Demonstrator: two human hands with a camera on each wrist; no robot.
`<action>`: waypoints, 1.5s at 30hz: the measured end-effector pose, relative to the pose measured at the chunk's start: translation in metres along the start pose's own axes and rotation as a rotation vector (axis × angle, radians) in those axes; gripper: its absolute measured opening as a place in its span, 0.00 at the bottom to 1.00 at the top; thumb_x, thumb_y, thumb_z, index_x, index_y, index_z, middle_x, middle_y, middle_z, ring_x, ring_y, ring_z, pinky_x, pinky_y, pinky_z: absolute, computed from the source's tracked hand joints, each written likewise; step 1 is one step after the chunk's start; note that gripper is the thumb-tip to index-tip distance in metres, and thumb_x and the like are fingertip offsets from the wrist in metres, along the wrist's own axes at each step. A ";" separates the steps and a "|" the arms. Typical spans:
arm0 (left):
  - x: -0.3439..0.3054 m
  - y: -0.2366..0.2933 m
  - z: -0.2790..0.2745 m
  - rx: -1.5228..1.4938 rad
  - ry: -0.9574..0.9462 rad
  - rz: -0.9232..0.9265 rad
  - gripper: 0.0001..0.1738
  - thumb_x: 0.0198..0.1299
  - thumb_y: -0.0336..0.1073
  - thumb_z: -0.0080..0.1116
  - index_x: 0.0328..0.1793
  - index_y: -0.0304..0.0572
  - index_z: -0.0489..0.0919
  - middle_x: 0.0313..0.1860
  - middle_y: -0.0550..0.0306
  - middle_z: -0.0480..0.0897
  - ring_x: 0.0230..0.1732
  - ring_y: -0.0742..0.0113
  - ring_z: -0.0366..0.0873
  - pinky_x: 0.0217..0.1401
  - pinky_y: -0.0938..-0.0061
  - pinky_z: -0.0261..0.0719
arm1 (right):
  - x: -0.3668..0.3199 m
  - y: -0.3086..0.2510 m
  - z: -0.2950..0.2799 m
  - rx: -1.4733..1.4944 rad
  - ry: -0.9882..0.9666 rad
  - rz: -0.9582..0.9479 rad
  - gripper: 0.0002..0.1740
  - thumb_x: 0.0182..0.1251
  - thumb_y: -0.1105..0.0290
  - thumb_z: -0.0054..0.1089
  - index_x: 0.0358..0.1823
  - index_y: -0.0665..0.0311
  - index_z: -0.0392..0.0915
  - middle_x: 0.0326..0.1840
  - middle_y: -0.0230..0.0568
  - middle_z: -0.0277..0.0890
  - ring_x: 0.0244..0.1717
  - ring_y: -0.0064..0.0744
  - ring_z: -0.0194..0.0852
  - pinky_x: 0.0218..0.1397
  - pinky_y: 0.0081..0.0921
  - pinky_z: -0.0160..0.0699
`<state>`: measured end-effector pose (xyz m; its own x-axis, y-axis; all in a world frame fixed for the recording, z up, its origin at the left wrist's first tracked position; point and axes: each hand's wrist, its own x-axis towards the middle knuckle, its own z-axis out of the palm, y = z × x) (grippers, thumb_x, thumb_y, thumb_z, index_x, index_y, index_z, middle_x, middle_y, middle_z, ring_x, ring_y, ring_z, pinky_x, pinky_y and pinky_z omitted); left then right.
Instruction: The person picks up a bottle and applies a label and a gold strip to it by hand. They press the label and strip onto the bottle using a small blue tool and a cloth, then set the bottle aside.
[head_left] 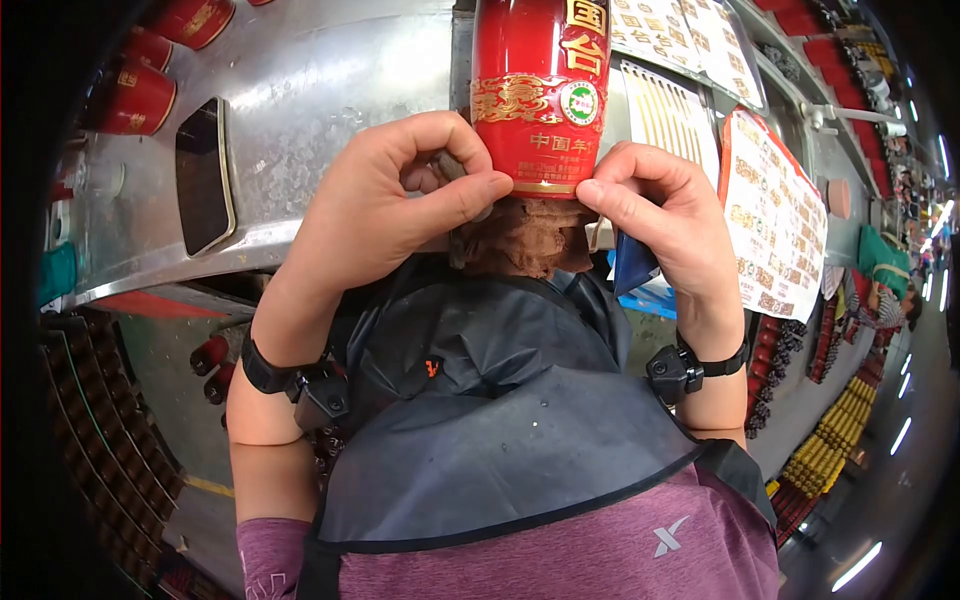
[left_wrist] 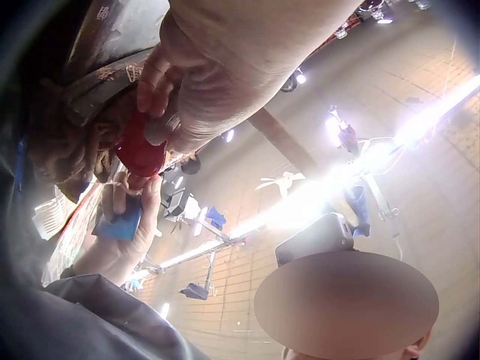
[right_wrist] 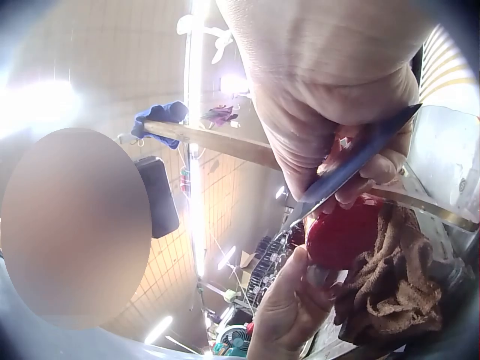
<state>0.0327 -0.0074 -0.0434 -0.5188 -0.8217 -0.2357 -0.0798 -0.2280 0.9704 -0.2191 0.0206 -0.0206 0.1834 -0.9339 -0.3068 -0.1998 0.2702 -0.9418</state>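
Note:
A red bottle (head_left: 540, 110) with gold lettering and a thin gold band near its base points away from me, its base end toward my body. At that base end lies a crumpled brown cloth (head_left: 525, 238). My left hand (head_left: 400, 190) grips the bottle's left side, thumb tip at the gold band; a small grey lump (left_wrist: 157, 132) sits among its curled fingers. On the opposite side my right hand (head_left: 660, 200) grips the bottle, its thumb at the band's other end. A flat blue piece (right_wrist: 360, 159) with a straight edge is tucked in the right hand's fingers.
The metal table (head_left: 330, 70) carries a phone (head_left: 204, 178) at the left, with red containers (head_left: 130, 95) beyond it. Printed sticker sheets (head_left: 770, 210) and a sheet of gold strips (head_left: 665, 115) lie at the right. Racks of bottles (head_left: 830, 430) stand farther right.

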 end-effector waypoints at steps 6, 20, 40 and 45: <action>0.001 -0.003 -0.001 0.041 0.005 0.027 0.05 0.65 0.29 0.64 0.38 0.40 0.78 0.30 0.71 0.77 0.29 0.89 0.68 0.29 0.90 0.64 | 0.000 -0.001 0.001 -0.002 0.000 0.001 0.07 0.65 0.71 0.71 0.32 0.65 0.83 0.20 0.17 0.69 0.23 0.06 0.58 0.27 0.12 0.54; 0.001 -0.004 0.001 0.076 0.055 0.092 0.08 0.62 0.31 0.68 0.35 0.42 0.78 0.26 0.77 0.71 0.24 0.92 0.59 0.25 0.89 0.54 | -0.002 -0.005 0.005 -0.073 0.033 -0.005 0.08 0.65 0.71 0.71 0.30 0.64 0.81 0.23 0.19 0.72 0.25 0.06 0.62 0.29 0.10 0.60; 0.016 -0.043 0.003 0.662 0.347 0.603 0.50 0.46 0.48 0.79 0.72 0.31 0.69 0.66 0.35 0.73 0.74 0.42 0.65 0.73 0.57 0.64 | -0.005 -0.011 0.000 -0.046 0.032 0.077 0.05 0.67 0.73 0.69 0.35 0.64 0.81 0.31 0.23 0.79 0.33 0.10 0.70 0.38 0.13 0.66; 0.007 -0.040 0.011 0.561 0.398 0.552 0.50 0.46 0.48 0.79 0.74 0.33 0.68 0.71 0.34 0.70 0.74 0.42 0.66 0.75 0.58 0.64 | 0.002 0.010 -0.013 0.058 -0.036 0.141 0.06 0.67 0.69 0.69 0.38 0.63 0.82 0.33 0.25 0.80 0.32 0.11 0.70 0.37 0.13 0.67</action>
<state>0.0225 0.0016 -0.0837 -0.2798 -0.8838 0.3751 -0.3659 0.4593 0.8094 -0.2335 0.0185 -0.0290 0.1922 -0.8769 -0.4405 -0.1704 0.4122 -0.8950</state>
